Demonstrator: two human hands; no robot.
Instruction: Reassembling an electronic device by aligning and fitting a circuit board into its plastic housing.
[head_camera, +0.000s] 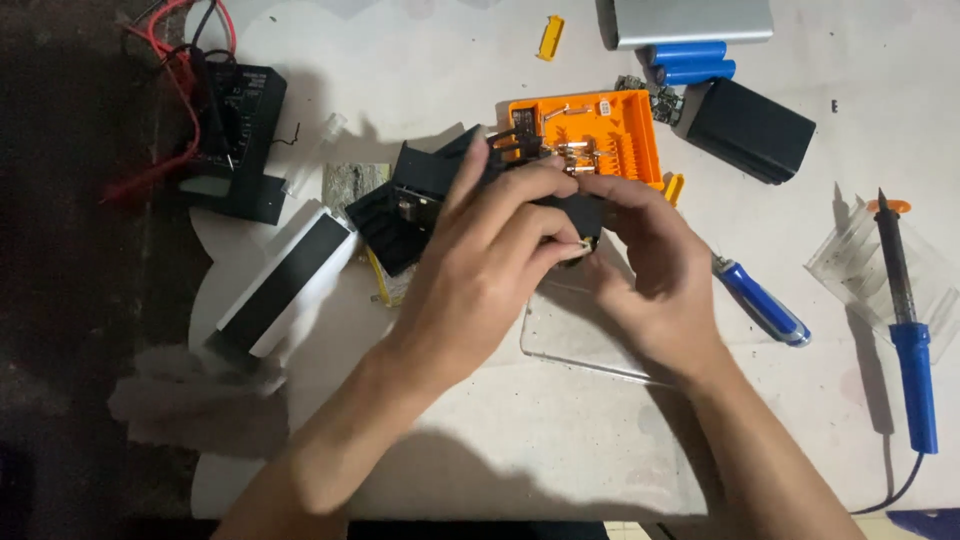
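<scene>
Both forearms rise from the lower edge of the view and converge toward the middle, bare to the elbow. The left hand (490, 255) lies with its back toward the camera, wrist slightly bent, index finger stretched forward and the other fingers curled inward, thumb tucked underneath in a pinching grip. The right hand (645, 270) faces it, back turned up and to the right, fingers bent in toward the left hand's fingertips. The two hands touch at the fingertips, knuckles raised, wrists held apart.
</scene>
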